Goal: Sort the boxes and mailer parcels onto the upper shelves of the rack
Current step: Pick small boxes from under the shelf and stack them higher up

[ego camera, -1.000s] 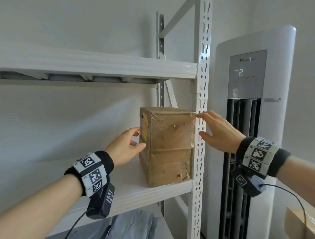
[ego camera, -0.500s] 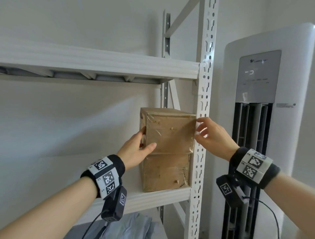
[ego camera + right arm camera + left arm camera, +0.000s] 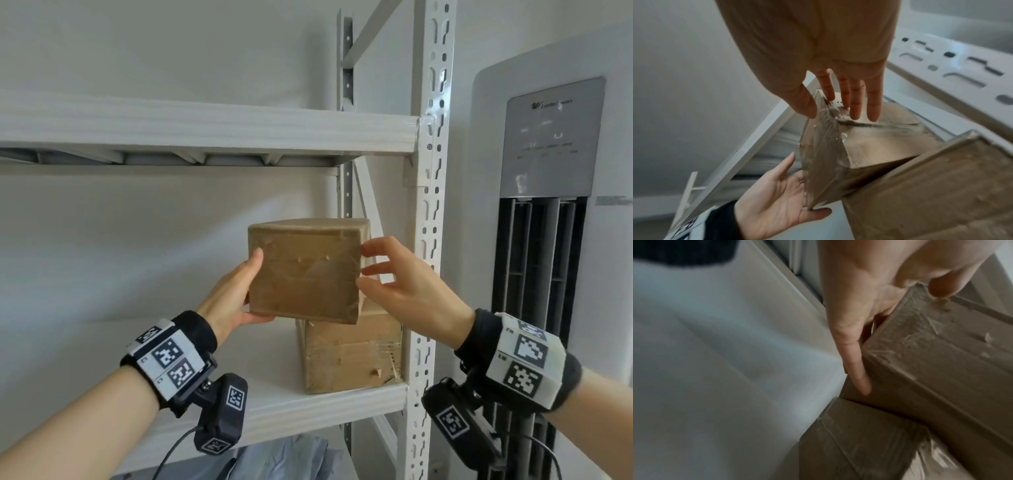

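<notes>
Two brown taped cardboard boxes are on the rack's middle shelf (image 3: 274,407), at its right end. The lower box (image 3: 352,356) rests on the shelf. The upper box (image 3: 305,270) is raised and turned askew over it. My left hand (image 3: 236,294) grips its left side, thumb under the bottom edge. My right hand (image 3: 404,284) has straight, spread fingers touching the box's right edge. In the left wrist view a finger (image 3: 855,361) lies along the upper box (image 3: 941,361). The right wrist view shows thumb and fingers (image 3: 855,104) either side of its corner (image 3: 869,146).
The white upper shelf beam (image 3: 205,133) runs above the boxes. The slotted rack upright (image 3: 431,205) stands right beside my right hand. A tall white air conditioner (image 3: 548,137) is to the right of the rack. Grey-blue mailer bags (image 3: 281,459) lie on the level below.
Both hands reached the upper box. It has come off the lower box, swung left and towards me, and now sits askew in my hands.
</notes>
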### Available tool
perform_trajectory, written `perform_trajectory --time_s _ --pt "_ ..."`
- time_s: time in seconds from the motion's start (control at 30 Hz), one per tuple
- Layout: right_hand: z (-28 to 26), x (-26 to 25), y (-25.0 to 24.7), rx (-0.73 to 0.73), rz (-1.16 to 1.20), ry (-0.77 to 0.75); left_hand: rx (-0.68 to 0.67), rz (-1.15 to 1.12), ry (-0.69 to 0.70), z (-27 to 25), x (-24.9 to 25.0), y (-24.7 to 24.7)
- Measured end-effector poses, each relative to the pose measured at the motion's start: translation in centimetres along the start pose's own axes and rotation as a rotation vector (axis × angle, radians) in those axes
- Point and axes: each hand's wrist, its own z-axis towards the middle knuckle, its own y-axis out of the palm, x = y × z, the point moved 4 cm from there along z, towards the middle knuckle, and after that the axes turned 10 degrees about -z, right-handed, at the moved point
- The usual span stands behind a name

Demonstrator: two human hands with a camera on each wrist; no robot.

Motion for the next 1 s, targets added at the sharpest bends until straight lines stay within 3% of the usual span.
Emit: perform_trajectory --time_s 0.17,0.3,0.5,0.77,1.0 --pt "0.1 -2.1 1.0 -0.104 -0.093 -0.127 0.104 -0.021 -0.081 0.4 0.9 -2.4" --pt "2.6 -2.2 0.2 -0.095 -0.137 -0.088 0.155 -0.06 -0.173 0.9 1.2 -3.1" --pt "9.7 0.4 -0.1 -0.077 -0.137 0.165 0.197 -0.079 -0.231 1.8 1.4 -3.4" --pt "15.5 6.0 3.6 -0.126 0.206 0.695 0.203 -0.084 -0.265 3.0 1.3 -3.7" --pt "15.5 8.2 5.4 -0.176 0.35 0.783 0.206 -0.125 -0.251 3.5 0.2 -4.3"
